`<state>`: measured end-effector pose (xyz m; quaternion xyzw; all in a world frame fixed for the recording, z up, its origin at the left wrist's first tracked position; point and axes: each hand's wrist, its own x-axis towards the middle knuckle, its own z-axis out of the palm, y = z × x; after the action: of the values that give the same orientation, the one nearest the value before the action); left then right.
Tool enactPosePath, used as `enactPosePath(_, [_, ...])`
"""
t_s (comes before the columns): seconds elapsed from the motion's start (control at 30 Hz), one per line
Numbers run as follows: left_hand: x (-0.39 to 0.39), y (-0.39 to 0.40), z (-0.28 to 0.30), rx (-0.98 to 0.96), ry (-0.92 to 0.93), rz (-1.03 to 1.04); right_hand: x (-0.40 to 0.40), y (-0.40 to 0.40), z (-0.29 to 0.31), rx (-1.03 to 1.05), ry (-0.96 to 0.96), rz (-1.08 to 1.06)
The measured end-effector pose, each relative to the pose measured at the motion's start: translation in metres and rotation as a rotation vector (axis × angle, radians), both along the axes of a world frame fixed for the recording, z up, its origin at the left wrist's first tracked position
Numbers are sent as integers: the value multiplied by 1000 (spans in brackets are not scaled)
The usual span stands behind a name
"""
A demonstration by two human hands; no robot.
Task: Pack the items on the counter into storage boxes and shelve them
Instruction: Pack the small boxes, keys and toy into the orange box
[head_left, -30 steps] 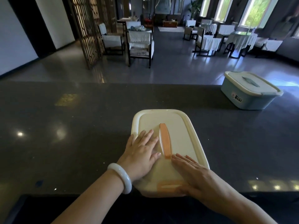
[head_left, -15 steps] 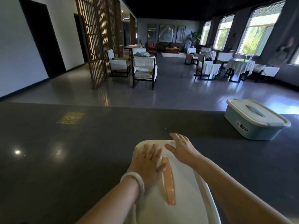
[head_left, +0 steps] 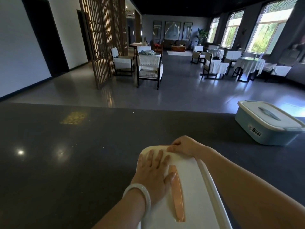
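Step in hand: I judge I am sealing the cream storage box (head_left: 189, 184) in front of me; its lid is on and I am working the far clasp.
Left hand (head_left: 153, 171): spread flat on the lid, fingers straight, thumb touching the orange handle (head_left: 176, 192), pressing down.
Right hand (head_left: 184, 147): at the lid's far edge, 12 o'clock from my left hand, fingers curled over the orange clasp (head_left: 165, 145); whether it has snapped home I cannot tell.
Where the box is: on the dark counter (head_left: 66, 162), at 6 o'clock, close to my body.
Second box: blue storage box (head_left: 267, 128), lid on, at 2 o'clock near the counter's far edge, well apart from my hands.
Next move: my guess is to press the clasp until it locks, check the near one, then lift the box level by handle or sides for shelving.
Writing: "Bear" on the blue box's side; smaller print above it is too small to read.
Wrist: pale bangle (head_left: 140, 192) on my left.
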<state>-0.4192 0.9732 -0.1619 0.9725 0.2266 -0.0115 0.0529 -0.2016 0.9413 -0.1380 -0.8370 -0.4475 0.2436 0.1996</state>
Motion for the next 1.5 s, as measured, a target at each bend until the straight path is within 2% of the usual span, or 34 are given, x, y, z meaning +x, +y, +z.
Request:
enactPosePath(0.23, [-3, 1, -2, -32, 51, -23, -7, -13, -9, 211, -11, -27])
enactPosePath(0.47, [-2, 0, 0, -21, -1, 35, -6, -15, -8, 252, -6, -4])
enactPosePath(0.7, [-3, -2, 3, 6, -52, 44, -7, -17, -6, 319, 85, 12])
enactPosePath(0.83, [-3, -1, 2, 7, -66, 42, -9, -20, -7, 321, 47, -2])
enactPosePath(0.93, [-3, -1, 2, 12, -82, 49, -14, -20, -8, 384, 52, -105])
enactPosePath(1.07, [-1, 0, 3, -8, -81, 68, -28, -42, -20, 444, -145, -186])
enactPosePath(1.13, [-1, 1, 3, -10, -83, 62, -32, -57, -26, 398, -256, -109])
enactPosePath(1.27, [-6, -1, 9, -30, -94, 48, -35, -64, -23, 159, -385, 20])
enactPosePath(1.43, [-27, -20, -5, -67, -1, 136, -31, -59, -17, 66, -390, -129])
enactPosePath(1.5, [-27, -17, -4, -114, 14, 86, -24, -67, -12, 43, -286, -231])
